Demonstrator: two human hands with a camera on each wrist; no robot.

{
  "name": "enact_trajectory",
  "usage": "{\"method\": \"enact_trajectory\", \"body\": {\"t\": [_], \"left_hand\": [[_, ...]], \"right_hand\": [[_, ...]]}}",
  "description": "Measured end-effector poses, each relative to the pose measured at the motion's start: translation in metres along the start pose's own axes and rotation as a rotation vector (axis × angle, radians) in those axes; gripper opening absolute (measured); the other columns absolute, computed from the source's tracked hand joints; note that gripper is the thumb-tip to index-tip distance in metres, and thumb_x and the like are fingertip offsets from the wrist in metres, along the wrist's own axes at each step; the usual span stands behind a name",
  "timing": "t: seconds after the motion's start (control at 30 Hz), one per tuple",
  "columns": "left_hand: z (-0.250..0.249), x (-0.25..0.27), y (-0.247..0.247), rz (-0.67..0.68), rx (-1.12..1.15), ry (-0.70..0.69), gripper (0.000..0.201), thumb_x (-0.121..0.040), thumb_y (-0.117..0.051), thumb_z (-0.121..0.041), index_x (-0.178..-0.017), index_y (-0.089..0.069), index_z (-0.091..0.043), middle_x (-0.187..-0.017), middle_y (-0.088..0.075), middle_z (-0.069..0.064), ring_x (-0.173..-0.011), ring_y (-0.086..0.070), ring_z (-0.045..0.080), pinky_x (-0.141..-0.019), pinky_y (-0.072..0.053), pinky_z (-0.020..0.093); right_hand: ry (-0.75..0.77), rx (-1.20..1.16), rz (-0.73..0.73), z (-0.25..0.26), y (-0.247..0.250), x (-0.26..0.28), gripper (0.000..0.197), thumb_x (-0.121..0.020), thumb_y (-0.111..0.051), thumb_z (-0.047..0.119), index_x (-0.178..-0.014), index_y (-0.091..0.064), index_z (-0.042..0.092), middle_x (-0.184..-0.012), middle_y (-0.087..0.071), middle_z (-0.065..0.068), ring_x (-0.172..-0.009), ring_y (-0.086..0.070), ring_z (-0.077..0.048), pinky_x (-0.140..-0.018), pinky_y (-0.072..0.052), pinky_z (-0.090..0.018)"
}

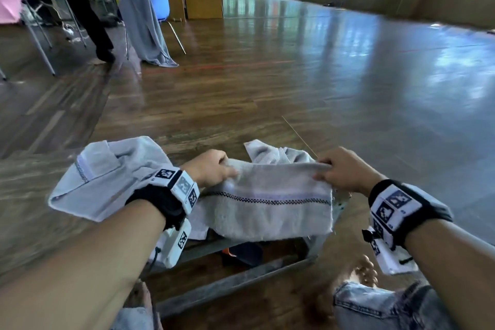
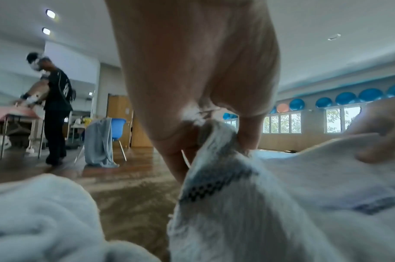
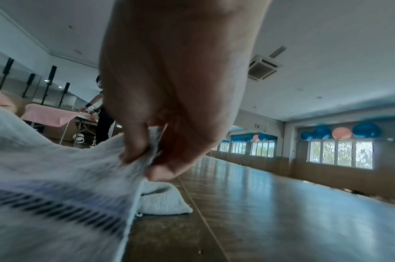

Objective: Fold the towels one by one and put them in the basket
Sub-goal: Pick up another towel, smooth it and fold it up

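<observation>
A grey towel (image 1: 267, 203) with a dark checked stripe hangs stretched between my two hands, low over the wooden floor. My left hand (image 1: 214, 169) pinches its upper left corner, and my right hand (image 1: 340, 169) pinches its upper right corner. The left wrist view shows thumb and fingers (image 2: 248, 140) clamped on the bunched towel edge (image 2: 218, 145). In the right wrist view my fingers (image 3: 133, 152) nip the towel's top edge (image 3: 102, 159). Another grey towel (image 1: 107, 177) lies crumpled at the left, and a further one (image 1: 278, 155) lies behind the held towel. No basket is recognisable.
A metal frame (image 1: 235, 278) lies on the floor under the towel, near my knees (image 1: 375, 305). At the far left a person (image 1: 80, 5) stands by a table with a pink cloth (image 1: 10, 0), beside a blue chair (image 1: 158, 0) draped with grey cloth. Open wooden floor (image 1: 348, 75) stretches ahead.
</observation>
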State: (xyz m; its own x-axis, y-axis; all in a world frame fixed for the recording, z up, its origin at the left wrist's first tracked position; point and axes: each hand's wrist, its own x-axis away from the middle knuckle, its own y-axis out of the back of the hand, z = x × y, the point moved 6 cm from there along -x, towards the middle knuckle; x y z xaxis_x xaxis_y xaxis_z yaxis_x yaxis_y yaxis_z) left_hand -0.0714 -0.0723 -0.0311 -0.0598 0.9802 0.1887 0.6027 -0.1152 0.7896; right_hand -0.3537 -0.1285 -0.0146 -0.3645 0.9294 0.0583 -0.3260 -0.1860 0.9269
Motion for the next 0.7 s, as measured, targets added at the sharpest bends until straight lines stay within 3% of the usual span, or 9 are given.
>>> {"method": "enact_trajectory", "body": {"t": [0.07,0.1,0.2,0.27,0.3,0.37,0.43,0.53,0.7], "left_hand": [[-0.005,-0.014,-0.013,-0.020,0.023,-0.041,0.040,-0.088,-0.071,-0.034,-0.064,-0.043,-0.017,-0.065,-0.044,-0.003,-0.062,-0.040,0.014,-0.059,-0.031,0.030],[-0.009,-0.021,-0.020,-0.006,-0.006,-0.079,0.041,-0.087,-0.072,-0.037,-0.064,-0.045,-0.014,-0.071,-0.044,-0.002,-0.065,-0.041,0.014,-0.061,-0.032,0.030],[-0.019,-0.039,-0.041,0.066,-0.029,-0.186,0.033,-0.084,-0.075,-0.037,-0.073,-0.062,-0.009,-0.118,-0.048,-0.010,-0.095,-0.052,0.010,-0.077,-0.034,0.022],[-0.023,-0.049,-0.058,0.143,0.019,-0.217,0.037,-0.080,-0.076,-0.040,-0.070,-0.061,-0.008,-0.138,-0.043,-0.007,-0.100,-0.058,0.018,-0.079,-0.042,0.027],[-0.023,-0.055,-0.065,0.166,0.009,-0.224,0.043,-0.078,-0.076,-0.043,-0.071,-0.060,-0.004,-0.132,-0.049,0.000,-0.094,-0.059,0.023,-0.076,-0.045,0.030],[-0.020,-0.069,-0.071,0.140,0.003,-0.226,0.045,-0.081,-0.077,-0.041,-0.068,-0.056,-0.003,-0.092,-0.059,0.014,-0.068,-0.052,0.020,-0.060,-0.041,0.029],[-0.012,-0.082,-0.066,0.107,0.073,-0.202,0.043,-0.082,-0.076,-0.035,-0.060,-0.050,-0.009,-0.062,-0.047,0.007,-0.055,-0.037,0.013,-0.051,-0.031,0.028],[0.000,-0.098,-0.029,-0.032,0.146,-0.244,0.049,-0.081,-0.077,-0.026,-0.053,-0.045,-0.002,-0.055,-0.037,0.004,-0.053,-0.030,0.014,-0.053,-0.026,0.030],[0.006,-0.123,0.083,-0.597,0.111,-0.244,0.039,-0.082,-0.077,-0.033,-0.067,-0.057,-0.004,-0.070,-0.054,0.006,-0.063,-0.046,0.019,-0.060,-0.037,0.034]], "right_hand": [[-0.012,-0.084,-0.088,0.001,-0.005,-0.012,0.038,-0.084,-0.064,0.005,-0.052,-0.056,0.025,-0.055,-0.054,0.006,-0.056,-0.048,-0.013,-0.050,-0.037,-0.020],[-0.011,-0.121,-0.077,0.002,-0.012,-0.019,0.035,-0.085,-0.064,0.004,-0.061,-0.065,0.030,-0.065,-0.062,0.006,-0.066,-0.056,-0.013,-0.058,-0.041,-0.018],[-0.036,-0.134,0.016,0.004,-0.039,-0.039,0.023,-0.087,-0.067,0.008,-0.093,-0.080,0.026,-0.092,-0.066,0.008,-0.097,-0.061,-0.017,-0.086,-0.047,-0.026],[-0.028,-0.131,0.075,0.006,-0.058,-0.052,0.018,-0.089,-0.069,0.015,-0.093,-0.081,0.028,-0.088,-0.067,0.012,-0.093,-0.064,-0.019,-0.084,-0.052,-0.031],[-0.013,-0.113,0.111,0.009,-0.068,-0.059,0.016,-0.090,-0.067,0.018,-0.091,-0.081,0.027,-0.088,-0.069,0.008,-0.091,-0.067,-0.023,-0.081,-0.055,-0.034],[0.042,-0.015,0.165,0.021,-0.083,-0.074,0.019,-0.088,-0.061,0.016,-0.083,-0.079,0.023,-0.087,-0.069,-0.003,-0.088,-0.067,-0.028,-0.079,-0.058,-0.037],[0.110,0.047,0.209,0.037,-0.088,-0.096,0.024,-0.081,-0.054,0.008,-0.065,-0.069,0.018,-0.070,-0.062,0.000,-0.073,-0.063,-0.025,-0.067,-0.055,-0.032],[0.224,0.071,0.182,0.065,-0.066,-0.140,0.024,-0.079,-0.057,0.003,-0.071,-0.077,0.015,-0.067,-0.071,-0.002,-0.065,-0.063,-0.017,-0.061,-0.046,-0.024],[0.394,-0.124,-0.210,0.110,0.013,-0.206,0.031,-0.079,-0.061,0.004,-0.091,-0.083,0.022,-0.091,-0.079,-0.007,-0.091,-0.072,-0.024,-0.086,-0.054,-0.035]]}}
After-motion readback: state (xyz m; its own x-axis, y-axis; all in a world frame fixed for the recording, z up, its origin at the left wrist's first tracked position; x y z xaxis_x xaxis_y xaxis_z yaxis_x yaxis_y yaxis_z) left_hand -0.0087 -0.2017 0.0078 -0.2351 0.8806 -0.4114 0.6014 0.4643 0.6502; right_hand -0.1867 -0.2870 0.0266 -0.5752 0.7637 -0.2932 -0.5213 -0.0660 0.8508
